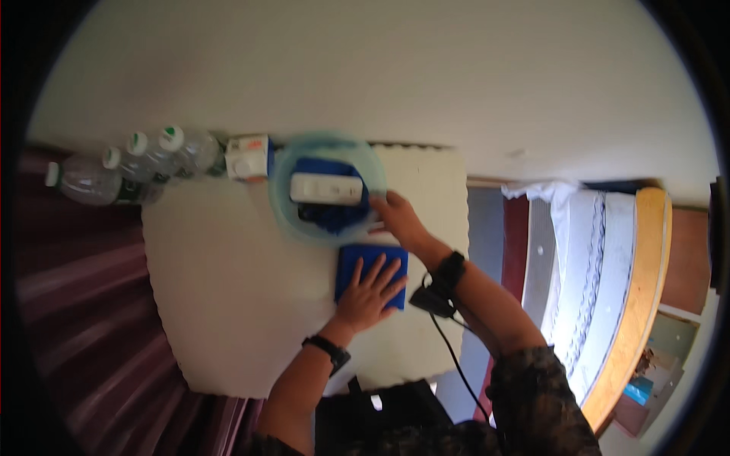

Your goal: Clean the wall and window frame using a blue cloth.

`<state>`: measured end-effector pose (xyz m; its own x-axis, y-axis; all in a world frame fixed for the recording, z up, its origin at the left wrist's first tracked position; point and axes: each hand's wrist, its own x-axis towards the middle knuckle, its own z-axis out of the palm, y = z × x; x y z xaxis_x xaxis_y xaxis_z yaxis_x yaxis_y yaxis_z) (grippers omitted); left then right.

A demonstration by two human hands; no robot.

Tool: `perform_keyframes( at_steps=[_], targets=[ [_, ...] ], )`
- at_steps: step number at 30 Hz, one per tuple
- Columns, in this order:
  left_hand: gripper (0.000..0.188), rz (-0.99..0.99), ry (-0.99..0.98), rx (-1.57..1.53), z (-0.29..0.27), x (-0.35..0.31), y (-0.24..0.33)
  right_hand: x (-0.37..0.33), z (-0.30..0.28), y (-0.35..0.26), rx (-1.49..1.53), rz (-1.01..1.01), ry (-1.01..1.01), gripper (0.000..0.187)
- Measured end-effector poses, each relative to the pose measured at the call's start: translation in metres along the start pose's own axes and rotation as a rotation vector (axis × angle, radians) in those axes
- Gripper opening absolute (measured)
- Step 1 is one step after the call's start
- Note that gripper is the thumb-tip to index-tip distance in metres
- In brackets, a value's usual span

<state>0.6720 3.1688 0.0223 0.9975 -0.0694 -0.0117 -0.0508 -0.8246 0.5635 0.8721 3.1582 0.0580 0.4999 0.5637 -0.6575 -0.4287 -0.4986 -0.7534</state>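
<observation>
As left grip (370, 292) splays, it touches blue square (348, 262).

Blue sq. item (347, 260): flat, approx. square, lies under L hand (369, 292), spread fingers on top; far L corner bare, part of near side hidden by palm. Material unclear. Lt-blue basin (280, 209): round, translucent, upright, just beyond L hand & to L of R hand (399, 220), whose fingers are at its R rim; grip unclear (blur). In basin: dk-blue bundle (337, 221), cloth-like, crumpled, L of R hand's fingertips; white oblong device (325, 188) on top, lying lengthwise L–R, w/ small dark marks at end nearer R hand.
</observation>
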Motion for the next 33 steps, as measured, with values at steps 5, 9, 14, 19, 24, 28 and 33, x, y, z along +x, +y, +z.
perform_keyframes(
  at_steps=[5,9,14,19,24,28,33],
  targets=[
    [0.077,-0.005,0.048,-0.003,0.004,-0.003,-0.003,-0.008,0.005,-0.005,0.055,0.013,0.026,0.049],
    [0.076,-0.001,0.05,0.019,0.005,-0.002,-0.002,-0.017,-0.01,-0.007,0.066,0.04,0.069,0.052],
    [0.074,0.012,0.003,0.016,-0.001,0.003,0.002,-0.023,-0.055,-0.009,0.025,-0.031,0.127,0.046],
    [0.055,-0.061,0.058,-0.118,-0.025,0.011,0.025,-0.054,-0.089,-0.008,0.083,-0.054,0.238,0.039],
    [0.031,-0.498,-0.212,-1.381,-0.05,0.037,0.115,-0.105,-0.096,-0.014,0.185,-0.089,0.21,0.041],
    [0.031,-0.517,-0.748,-1.986,-0.066,0.043,0.178,-0.137,-0.096,-0.03,0.323,-0.168,0.141,0.042],
    [0.019,-0.539,-0.658,-1.797,-0.055,0.03,0.198,-0.179,-0.114,-0.033,0.387,-0.171,0.133,0.041]
  ],
)
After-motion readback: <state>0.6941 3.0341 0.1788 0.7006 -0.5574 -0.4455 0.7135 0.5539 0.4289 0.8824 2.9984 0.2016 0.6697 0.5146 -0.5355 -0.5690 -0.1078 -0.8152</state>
